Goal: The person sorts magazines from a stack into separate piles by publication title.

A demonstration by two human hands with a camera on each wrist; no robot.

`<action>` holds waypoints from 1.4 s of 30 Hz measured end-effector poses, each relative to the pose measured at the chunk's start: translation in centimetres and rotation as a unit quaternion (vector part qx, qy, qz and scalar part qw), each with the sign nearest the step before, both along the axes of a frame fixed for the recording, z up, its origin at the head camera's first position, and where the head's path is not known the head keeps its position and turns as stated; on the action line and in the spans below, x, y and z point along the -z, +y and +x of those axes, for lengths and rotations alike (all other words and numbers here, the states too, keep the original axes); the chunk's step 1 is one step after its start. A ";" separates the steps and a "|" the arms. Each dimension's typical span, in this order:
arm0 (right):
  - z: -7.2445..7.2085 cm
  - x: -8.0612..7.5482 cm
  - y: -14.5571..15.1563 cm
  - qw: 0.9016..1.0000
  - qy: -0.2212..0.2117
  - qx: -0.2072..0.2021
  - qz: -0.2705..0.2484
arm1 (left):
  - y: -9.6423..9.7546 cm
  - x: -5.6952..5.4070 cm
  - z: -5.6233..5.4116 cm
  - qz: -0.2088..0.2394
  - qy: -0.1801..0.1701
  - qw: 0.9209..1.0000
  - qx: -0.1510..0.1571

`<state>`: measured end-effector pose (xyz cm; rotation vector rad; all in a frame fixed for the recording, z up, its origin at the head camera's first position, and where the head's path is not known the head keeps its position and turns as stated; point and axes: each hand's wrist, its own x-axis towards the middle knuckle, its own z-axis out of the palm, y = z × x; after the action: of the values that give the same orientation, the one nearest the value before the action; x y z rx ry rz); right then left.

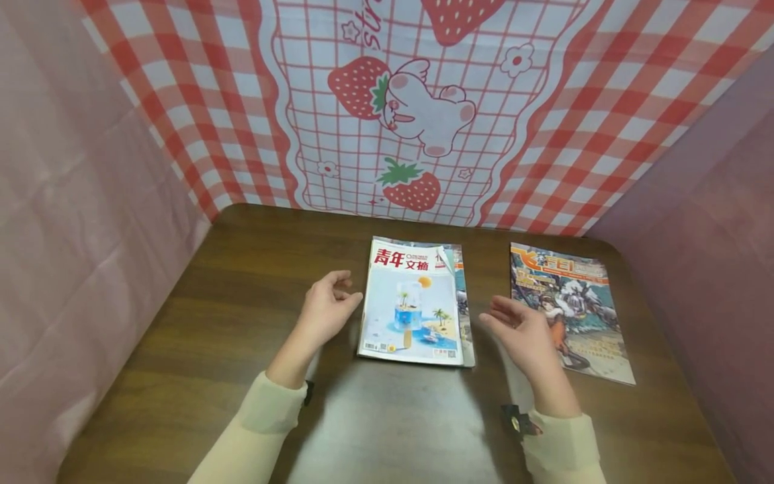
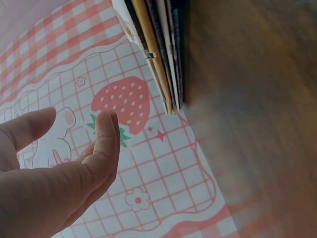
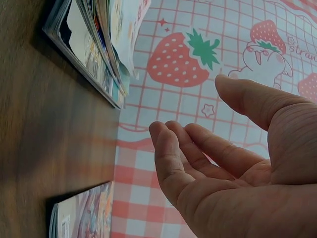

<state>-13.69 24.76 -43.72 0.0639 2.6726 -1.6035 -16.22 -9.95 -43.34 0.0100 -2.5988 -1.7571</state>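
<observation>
A small stack of magazines (image 1: 411, 309) lies in the middle of the wooden table, its top cover white and pale blue with red lettering. The top cover's upper right corner curls up, and a darker magazine sticks out on the right. Just left of the stack is my left hand (image 1: 329, 306), fingers loosely bent and nothing in them. My right hand (image 1: 523, 333) hovers between the stack and another magazine (image 1: 580, 316) with orange lettering, overlapping that one's left edge in the head view; its fingers are relaxed and hold nothing. Both wrist views show the stack's layered page edges (image 2: 166, 54).
A brown wooden table (image 1: 242, 269) lies under everything. Behind it hangs a red-and-white checked cloth (image 1: 224, 101) with strawberries and a cartoon bunny. Pinkish curtains (image 1: 78, 235) close off both sides.
</observation>
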 end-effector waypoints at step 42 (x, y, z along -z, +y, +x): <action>-2.6 3.0 -3.8 0.993 -0.049 -0.014 0.102 | 2.0 1.8 -3.1 -0.138 -0.102 0.983 0.061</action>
<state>-16.33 20.98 -46.69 0.1067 2.7374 -1.2776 -19.28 -7.96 -45.15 0.0313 -3.0329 -1.4811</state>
